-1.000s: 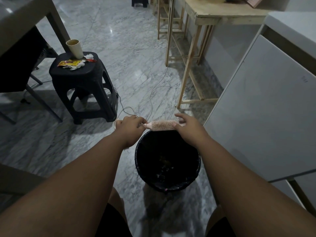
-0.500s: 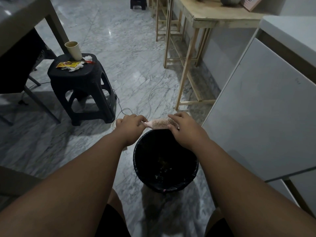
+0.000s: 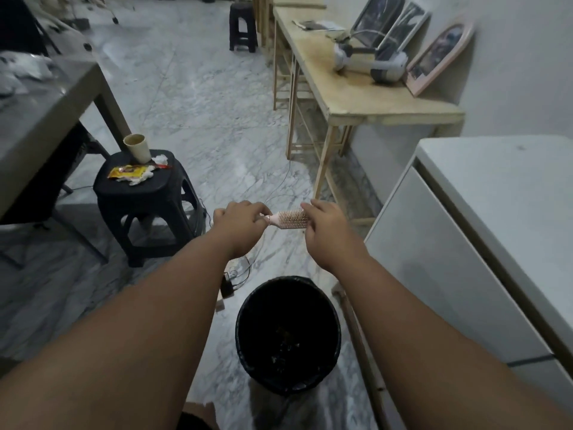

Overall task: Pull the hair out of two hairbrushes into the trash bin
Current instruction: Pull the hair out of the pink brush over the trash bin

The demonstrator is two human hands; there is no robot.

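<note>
Now fingers of the left hand (image 3: 240, 226) grip the hairbrush (image 3: 290, 219) handle, the right hand (image 3: 325, 234) pinching its head.

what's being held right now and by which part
The pink hairbrush: the left hand grips its handle, and the right hand pinches the far end of its bristle head.

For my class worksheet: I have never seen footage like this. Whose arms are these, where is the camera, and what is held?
No machine here: a person wears a camera on the head, so the one picture looks down along their own arms. The left hand grips the handle of a pink hairbrush; the right hand pinches its bristle head. A black trash bin stands on the floor. On a black stool to the left are a cup and a crumpled wrapper.
</note>
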